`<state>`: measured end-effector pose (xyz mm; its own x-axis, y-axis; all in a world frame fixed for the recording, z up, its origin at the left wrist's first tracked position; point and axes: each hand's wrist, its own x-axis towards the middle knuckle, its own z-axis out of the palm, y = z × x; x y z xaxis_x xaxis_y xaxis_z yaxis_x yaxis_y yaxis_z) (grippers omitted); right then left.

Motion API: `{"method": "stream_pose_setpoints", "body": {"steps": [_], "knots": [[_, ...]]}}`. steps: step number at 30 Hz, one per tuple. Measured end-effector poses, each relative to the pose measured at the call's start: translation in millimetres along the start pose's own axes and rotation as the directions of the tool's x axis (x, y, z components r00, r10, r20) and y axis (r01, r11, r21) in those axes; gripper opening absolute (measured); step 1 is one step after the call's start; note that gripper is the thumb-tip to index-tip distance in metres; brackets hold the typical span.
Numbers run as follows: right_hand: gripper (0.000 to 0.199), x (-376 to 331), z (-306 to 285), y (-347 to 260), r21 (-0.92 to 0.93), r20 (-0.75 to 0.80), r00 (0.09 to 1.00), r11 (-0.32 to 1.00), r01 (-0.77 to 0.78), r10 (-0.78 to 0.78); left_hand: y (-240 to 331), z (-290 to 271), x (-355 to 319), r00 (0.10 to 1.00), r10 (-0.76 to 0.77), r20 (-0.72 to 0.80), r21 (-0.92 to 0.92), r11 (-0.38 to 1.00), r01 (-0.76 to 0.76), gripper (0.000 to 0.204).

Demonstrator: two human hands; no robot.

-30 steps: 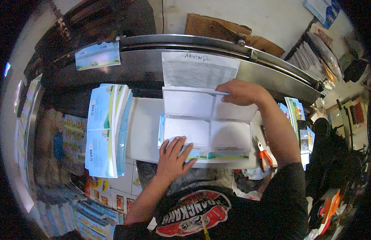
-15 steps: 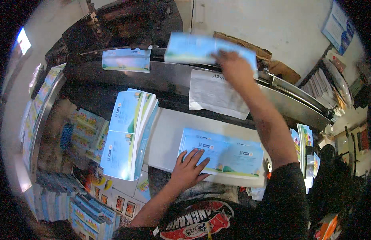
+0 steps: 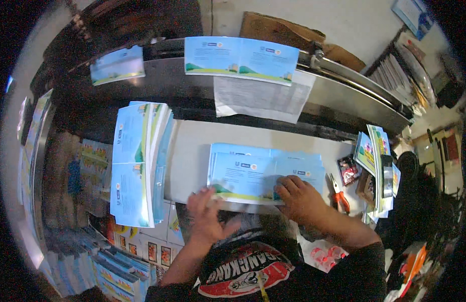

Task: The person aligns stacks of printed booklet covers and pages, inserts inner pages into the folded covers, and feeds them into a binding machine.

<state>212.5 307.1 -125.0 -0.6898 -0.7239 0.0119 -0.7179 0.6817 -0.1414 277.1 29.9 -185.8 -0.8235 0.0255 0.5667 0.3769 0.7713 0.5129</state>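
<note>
Blue booklet stack (image 3: 253, 173) under right hand (image 3: 299, 199), left hand (image 3: 206, 214) beside.

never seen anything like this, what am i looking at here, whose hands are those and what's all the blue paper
This is one view, from a wide fisheye camera worn on a person's head and looking down, so straight edges bend. No robot: both bare hands belong to the wearer. The left hand is at the near left edge of a small stack of opened blue booklets on a white table; the right hand lies flat on that stack. One opened booklet lies draped over a long metal rail behind. A taller pile of booklets lies on the left, and orange-handled pliers on the right.
</note>
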Motion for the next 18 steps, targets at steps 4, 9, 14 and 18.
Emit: {"method": "stream_pose_setpoints", "body": {"steps": [4, 9, 14, 18], "knots": [[0.032, 38.7, -61.3, 29.3, 0.198, 0.424, 0.902, 0.964, -0.177, 0.079, 40.1, 29.0, -7.9, 0.917, 0.396, 0.058, 0.013, 0.918, -0.397, 0.071], [0.024, 107.2, -86.5, 102.1, -0.086, 0.122, 0.978, 0.984, -0.156, 0.166, 52.3, 44.7, 8.6, 0.86, 0.153, 0.487, 0.112, 0.965, -0.235, 0.067], [0.027, 124.2, -60.5, 132.6, 0.066, 0.149, 0.986, 0.995, -0.08, 0.07, 53.2, 47.2, 7.5, 0.853, 0.131, 0.504, 0.117, 0.969, -0.218, 0.064], [0.027, 120.0, -65.1, 131.2, 0.118, 0.129, 0.989, 0.989, -0.092, 0.076, 49.3, 51.8, 6.2, 0.869, 0.158, 0.469, 0.109, 0.966, -0.234, 0.063]]}}
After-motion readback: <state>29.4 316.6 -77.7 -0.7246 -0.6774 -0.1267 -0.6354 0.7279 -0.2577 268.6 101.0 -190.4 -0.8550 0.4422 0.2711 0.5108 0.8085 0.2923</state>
